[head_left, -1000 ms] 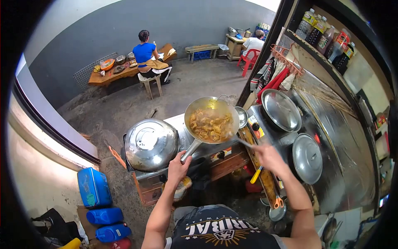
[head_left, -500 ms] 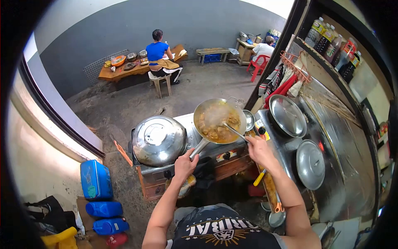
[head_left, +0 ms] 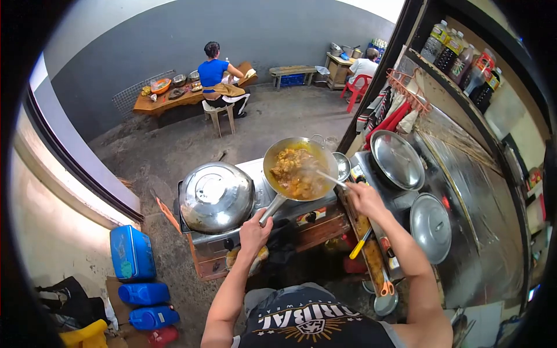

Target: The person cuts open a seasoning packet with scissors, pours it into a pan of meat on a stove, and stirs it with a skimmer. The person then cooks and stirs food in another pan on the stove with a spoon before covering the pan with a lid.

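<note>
a wide, round metal pan (head_left: 321,153) sits level over the right end of the stove (head_left: 253,169), covering its far right corner from my view. its long grey handle (head_left: 274,207) slants toward the stove's near edge; a small wire loop stands on the far rim. inside, chunky golden-brown food (head_left: 292,165) glistens in yellowish, oily sauce, hazed with steam. a pale metal utensil (head_left: 332,178) leans across the right rim, its tip down among the pieces.
</note>
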Demonstrator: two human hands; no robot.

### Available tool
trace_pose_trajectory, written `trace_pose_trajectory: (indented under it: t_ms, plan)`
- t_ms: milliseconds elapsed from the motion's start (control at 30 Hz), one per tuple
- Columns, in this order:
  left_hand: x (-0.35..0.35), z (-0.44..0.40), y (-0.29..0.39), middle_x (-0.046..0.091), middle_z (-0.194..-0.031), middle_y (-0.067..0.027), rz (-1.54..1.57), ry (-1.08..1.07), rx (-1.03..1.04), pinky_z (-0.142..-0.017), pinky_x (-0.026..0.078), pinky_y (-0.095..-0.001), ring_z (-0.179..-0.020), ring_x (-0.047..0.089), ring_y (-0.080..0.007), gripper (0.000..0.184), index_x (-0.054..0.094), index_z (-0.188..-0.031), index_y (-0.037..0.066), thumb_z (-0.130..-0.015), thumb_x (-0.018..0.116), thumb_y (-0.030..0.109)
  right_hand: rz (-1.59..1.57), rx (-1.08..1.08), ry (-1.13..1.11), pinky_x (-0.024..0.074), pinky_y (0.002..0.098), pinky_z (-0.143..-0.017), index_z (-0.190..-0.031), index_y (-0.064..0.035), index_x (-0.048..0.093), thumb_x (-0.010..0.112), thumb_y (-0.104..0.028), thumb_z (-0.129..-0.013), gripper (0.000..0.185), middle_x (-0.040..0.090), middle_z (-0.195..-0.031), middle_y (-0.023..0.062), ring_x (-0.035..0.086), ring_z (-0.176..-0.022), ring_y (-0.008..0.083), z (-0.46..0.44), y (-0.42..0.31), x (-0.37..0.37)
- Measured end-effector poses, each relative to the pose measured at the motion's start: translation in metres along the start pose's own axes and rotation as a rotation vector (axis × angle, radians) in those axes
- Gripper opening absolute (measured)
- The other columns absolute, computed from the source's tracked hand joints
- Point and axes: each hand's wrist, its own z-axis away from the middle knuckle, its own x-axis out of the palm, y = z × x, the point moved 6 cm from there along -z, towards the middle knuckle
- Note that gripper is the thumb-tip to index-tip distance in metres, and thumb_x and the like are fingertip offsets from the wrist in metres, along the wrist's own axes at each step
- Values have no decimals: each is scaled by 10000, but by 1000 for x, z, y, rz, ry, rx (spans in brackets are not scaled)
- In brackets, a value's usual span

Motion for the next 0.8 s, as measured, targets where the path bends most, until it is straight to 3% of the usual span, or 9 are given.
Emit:
trace_pose_trajectory:
  t_ms: [33,133,267,300,433,567,667,800]
  plan:
    - [0,0,1,695,-697,-165,6,-6,-11,-652,549,-423,-664,713,-317,395,721,-1207,142,-890,705,376,22,-31,76,552,494,-761,-1146,-41,687,606,-91,-934,232,669,-909,213,663,-852,421,-7,17,2]
    - [2,4,5,687,-689,-162,12,-19,-37,-639,543,-408,-638,703,-297,397,722,-1209,138,-888,712,372,26,22,161,525,507,-773,-1182,-29,685,599,-108,-945,264,685,-902,245,664,-858,435,-35,72,43]
    - [7,7,9,692,-721,-187,-9,8,-46,-669,544,-408,-687,712,-313,404,721,-1209,126,-890,715,373,-45,94,30,539,502,-778,-1160,-15,710,553,-111,-945,283,707,-914,260,686,-872,446,-68,121,116]
    - [9,7,11,695,-733,-194,-19,13,-53,-682,545,-410,-704,715,-321,404,722,-1208,123,-891,715,373,-245,88,9,545,503,-850,-1062,-14,734,586,-176,-921,260,713,-932,262,694,-919,433,-79,134,136]
    - [15,15,17,712,-795,-210,-35,32,-83,-728,546,-405,-758,722,-334,412,720,-1212,112,-891,713,371,-405,339,-471,545,420,-871,-1125,-20,731,617,-238,-922,319,733,-995,242,711,-970,370,-90,119,122]
    - [18,16,17,715,-796,-197,-19,40,-96,-728,544,-386,-745,720,-299,413,718,-1217,106,-893,711,362,-289,21,-333,547,416,-870,-1163,-22,716,613,-217,-941,312,730,-1029,232,704,-994,376,-70,111,77]
    - [17,18,21,727,-862,-222,-6,53,-142,-778,553,-430,-853,725,-370,436,723,-1215,130,-873,702,401,-267,26,-231,547,416,-876,-1178,-21,708,620,-175,-939,297,723,-1050,241,692,-1023,388,-39,80,20]
    - [25,15,10,732,-917,-220,14,28,-179,-804,550,-421,-890,724,-363,447,719,-1223,131,-871,700,406,-261,-118,-52,541,446,-825,-1157,-22,720,651,-99,-905,272,710,-967,221,683,-929,393,-18,92,-10]
